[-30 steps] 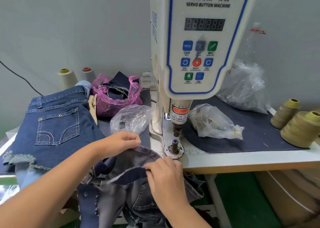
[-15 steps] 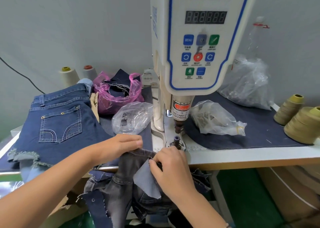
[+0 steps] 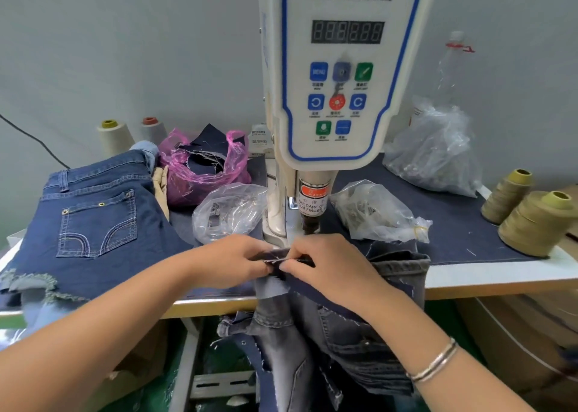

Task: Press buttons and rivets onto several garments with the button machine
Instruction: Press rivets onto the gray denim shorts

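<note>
Right wrist: ringed by a silver bangle [image 3: 434, 364] at the near edge of the view.
Grey denim garment [image 3: 337, 327]: draped over the front edge of the table [image 3: 500, 275], most of it hanging below, its top edge lifted to the foot of the machine.
Left hand [image 3: 231, 261]: fingers curled, pinching the garment's dark edge from the left.
Right hand [image 3: 325, 264]: fingers curled, pinching the same edge from the right, fingertips almost touching those of the left.
Press head [image 3: 311, 205]: directly above and behind both hands, orange warning label around its barrel; lower die hidden by hands and cloth.
Blue denim shorts [image 3: 103, 224]: flat on the table to the left, back pocket up, frayed hem nearest.
Clear bags [image 3: 228, 213]: one on each side of the machine column, small metal parts inside.
Pink bag [image 3: 203, 174]: behind the shorts, stuffed with dark denim scraps.
Thread cones [image 3: 531, 221]: two olive at far right, two pale by the wall at left.
Servo button machine [image 3: 344, 67]: white panel with coloured keys, display digits unclear.
</note>
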